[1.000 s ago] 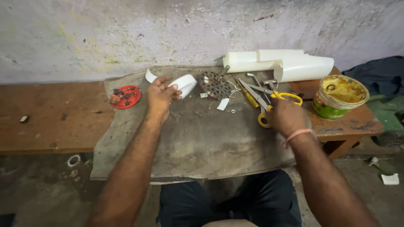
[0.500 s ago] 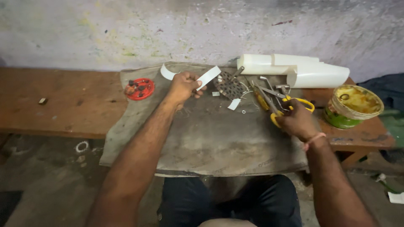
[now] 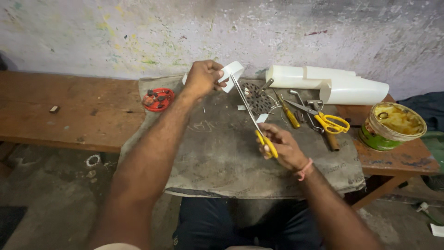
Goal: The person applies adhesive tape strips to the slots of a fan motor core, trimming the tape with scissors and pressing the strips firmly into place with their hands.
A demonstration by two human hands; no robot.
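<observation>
My left hand (image 3: 202,78) grips a curled white strip (image 3: 231,72) and holds it up above the grey mat (image 3: 217,153). My right hand (image 3: 283,147) is shut on a pair of yellow-handled scissors (image 3: 252,115). Their long blades point up and away, with the tips right at the white strip. Both hands are over the middle of the mat, the left one farther from me.
Rolled white sheets (image 3: 328,83) lie at the back right by the wall. A second pair of yellow scissors (image 3: 329,121), a screwdriver (image 3: 289,113) and a perforated metal disc (image 3: 256,97) lie nearby. A red lid (image 3: 158,99) with small parts sits left; an open tin (image 3: 392,126) stands right on the wooden bench (image 3: 60,111).
My right hand has picked up a pair of scissors and swung them left toward the strip. My left hand has raised the white strip off the mat.
</observation>
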